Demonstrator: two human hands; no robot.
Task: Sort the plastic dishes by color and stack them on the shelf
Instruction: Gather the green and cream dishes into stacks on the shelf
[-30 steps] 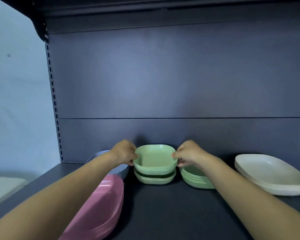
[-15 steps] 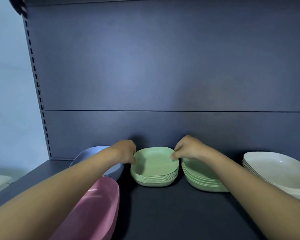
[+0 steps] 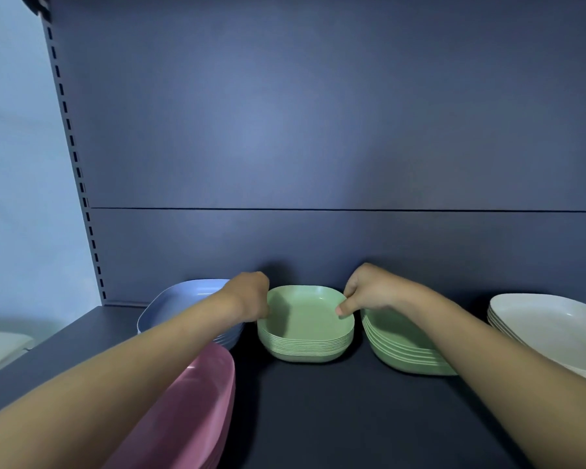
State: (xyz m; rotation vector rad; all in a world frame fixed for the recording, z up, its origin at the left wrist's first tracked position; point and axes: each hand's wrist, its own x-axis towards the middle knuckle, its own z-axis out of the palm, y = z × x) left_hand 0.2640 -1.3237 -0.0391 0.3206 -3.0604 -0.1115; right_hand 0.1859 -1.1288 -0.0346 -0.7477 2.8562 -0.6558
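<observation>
Both your hands are on the green bowl stack (image 3: 305,336), centre of the shelf (image 3: 318,418): right hand (image 3: 369,292) pinches its right rim, left hand (image 3: 251,296) curls round the left rim. The two-sided hold likely squares it up, just beside the green plate stack (image 3: 403,350).

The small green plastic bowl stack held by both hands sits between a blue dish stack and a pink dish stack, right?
No. The head view shows the small green plastic bowl stack between the blue dish stack and a wider green dish stack; the pink dish stack lies nearer, front left.
</observation>
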